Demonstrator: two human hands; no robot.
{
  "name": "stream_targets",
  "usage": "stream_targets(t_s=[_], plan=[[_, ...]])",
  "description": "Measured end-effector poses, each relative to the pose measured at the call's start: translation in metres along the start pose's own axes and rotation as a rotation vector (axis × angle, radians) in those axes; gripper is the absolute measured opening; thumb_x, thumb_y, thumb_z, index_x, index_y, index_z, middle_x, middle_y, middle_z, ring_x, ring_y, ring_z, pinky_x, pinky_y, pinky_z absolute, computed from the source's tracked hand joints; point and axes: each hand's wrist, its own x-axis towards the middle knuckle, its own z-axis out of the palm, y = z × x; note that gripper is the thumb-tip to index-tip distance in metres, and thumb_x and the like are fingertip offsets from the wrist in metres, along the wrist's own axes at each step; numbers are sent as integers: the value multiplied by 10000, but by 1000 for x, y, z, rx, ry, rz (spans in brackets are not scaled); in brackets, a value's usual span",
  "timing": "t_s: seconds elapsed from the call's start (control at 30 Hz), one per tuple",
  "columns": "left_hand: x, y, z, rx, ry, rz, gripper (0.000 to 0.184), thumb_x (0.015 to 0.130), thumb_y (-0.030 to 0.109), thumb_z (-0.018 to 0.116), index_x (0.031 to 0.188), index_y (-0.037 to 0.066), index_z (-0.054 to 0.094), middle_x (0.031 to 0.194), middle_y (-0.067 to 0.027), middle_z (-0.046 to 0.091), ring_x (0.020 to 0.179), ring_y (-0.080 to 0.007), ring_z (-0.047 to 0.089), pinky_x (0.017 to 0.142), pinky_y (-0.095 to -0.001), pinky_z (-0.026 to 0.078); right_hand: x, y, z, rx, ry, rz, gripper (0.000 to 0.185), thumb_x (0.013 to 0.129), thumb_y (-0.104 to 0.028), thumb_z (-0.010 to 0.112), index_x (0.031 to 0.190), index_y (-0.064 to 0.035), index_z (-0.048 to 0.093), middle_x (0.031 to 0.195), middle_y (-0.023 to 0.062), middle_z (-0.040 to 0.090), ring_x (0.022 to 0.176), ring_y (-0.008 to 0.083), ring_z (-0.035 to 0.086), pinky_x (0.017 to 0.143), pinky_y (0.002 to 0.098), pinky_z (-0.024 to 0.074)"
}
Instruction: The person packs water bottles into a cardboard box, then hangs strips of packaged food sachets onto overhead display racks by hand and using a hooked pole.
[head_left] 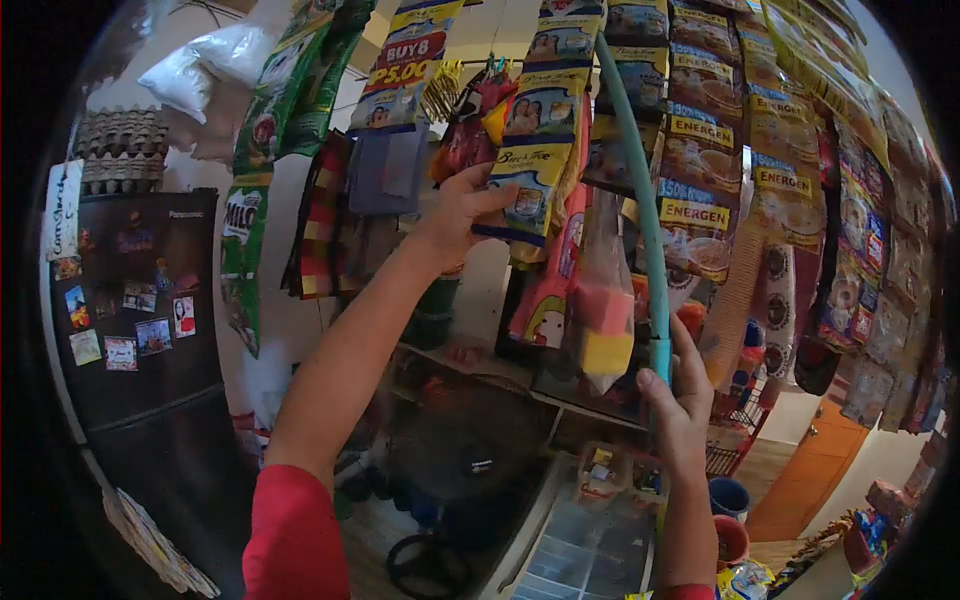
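My left hand (468,212) is raised to a hanging strip of blue and yellow milk powder sachets (540,165). Its fingers close on the left edge of the lowest sachet, one fingertip lying over the front. My right hand (682,390) grips the lower part of a long teal pole (640,180), thumb in front and fingers behind. The pole runs up and slightly left among the strips, and its top end lies near the sachet strip. Between my hands hangs a clear plastic bag (605,320) with pink and yellow blocks inside.
Strips of Energen sachets (697,130) hang to the right, green Milo packs (245,220) to the left. A dark refrigerator (150,270) with egg trays (122,140) on top stands at the left. Below are a glass-topped case (575,560) and an orange door (805,470).
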Motion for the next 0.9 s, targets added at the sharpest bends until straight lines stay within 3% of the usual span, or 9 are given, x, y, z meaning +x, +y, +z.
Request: stream_targets(t_s=[0.1,0.27,0.37,0.43,0.47,0.57,0.63,0.73,0.9], plan=[[-2,5,-5,-28,-16,18,430,851,197,593,1210,12,447,1035,-64,613,873,-162,633,715,-316,522,0,14,-3,-190,39,-150,589,825,-45,565,1363,3,331,1067,52,551,869,119,539,806,256,445],[-7,7,-15,21,-58,139,436,832,213,621,1204,54,459,1097,-66,580,972,-170,590,784,-308,490,-32,-5,14,-296,111,-157,581,817,7,560,1355,14,340,1105,98,558,871,117,529,808,243,431],[1,8,-29,186,287,9,446,788,197,654,1202,127,502,1221,-99,495,1123,-230,499,839,-340,464,-21,6,22,-322,14,-220,587,811,2,571,1354,-2,348,1150,118,548,921,131,536,821,245,425],[9,5,-50,1056,577,175,477,743,198,680,1197,188,532,1303,-126,400,1200,-300,410,875,-381,451,2,0,40,-351,-66,-293,581,819,-28,574,1354,-7,349,1165,118,542,959,146,542,839,248,421],[12,2,-62,1492,711,262,496,721,199,693,1195,218,548,1345,-140,353,1239,-335,365,893,-401,444,16,0,47,-318,-102,-258,573,824,-51,575,1350,-7,354,1126,116,557,916,147,559,799,247,437],[25,-2,-98,1855,776,358,550,647,227,733,1170,293,575,1410,-159,231,1287,-423,239,940,-491,404,57,-10,68,-81,-227,-90,552,837,-114,575,1338,-15,367,983,100,589,744,142,580,651,240,464],[31,0,-109,1793,801,287,584,631,242,745,1185,291,565,1430,-148,194,1294,-446,211,940,-538,388,76,-25,84,261,-357,123,539,843,-150,572,1329,-28,374,852,81,592,573,128,557,512,233,452],[40,3,-122,1725,746,119,587,630,256,739,1189,289,563,1452,-140,158,1307,-462,173,929,-583,376,102,-26,116,557,-482,190,522,846,-174,576,1316,-59,381,702,48,533,409,102,443,367,239,354],[41,-2,-127,1832,647,191,538,693,215,674,1203,132,524,1471,-125,121,1304,-433,227,875,-571,405,162,-14,191,844,-671,263,502,872,-235,557,1312,-94,361,691,44,518,396,109,429,358,233,343]])
